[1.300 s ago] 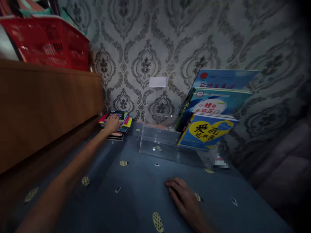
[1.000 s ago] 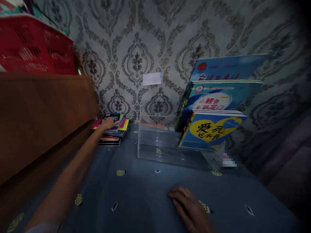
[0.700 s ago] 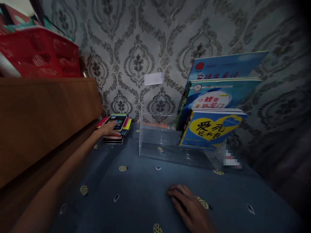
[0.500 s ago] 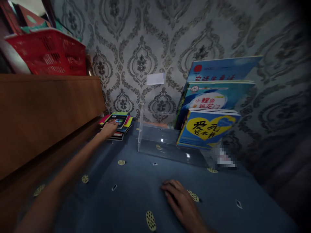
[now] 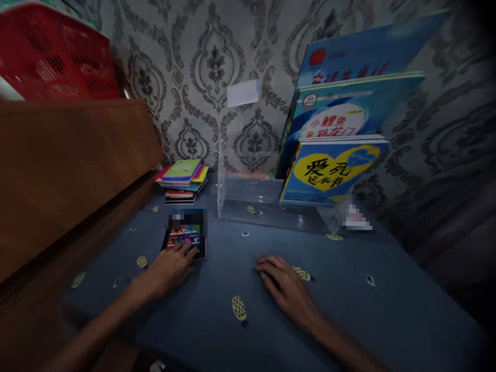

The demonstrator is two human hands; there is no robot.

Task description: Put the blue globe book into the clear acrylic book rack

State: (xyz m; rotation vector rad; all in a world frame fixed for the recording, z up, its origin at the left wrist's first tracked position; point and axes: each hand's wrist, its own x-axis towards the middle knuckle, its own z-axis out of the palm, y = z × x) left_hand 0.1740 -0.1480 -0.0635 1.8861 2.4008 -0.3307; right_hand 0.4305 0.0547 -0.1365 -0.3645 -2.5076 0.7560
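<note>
the left hand (image 5: 168, 266) now lies flat, fingers spread on the near edge of a thin dark book (image 5: 185, 238), which has come off the colourful stack (image 5: 182, 180) by the wooden board onto the blue patterned worktop (image 5: 349, 305). the right hand (image 5: 284, 287) stays spread on the cloth. glossy picture books (image 5: 333, 165) lean in a clear acrylic holder (image 5: 251, 199).
</note>
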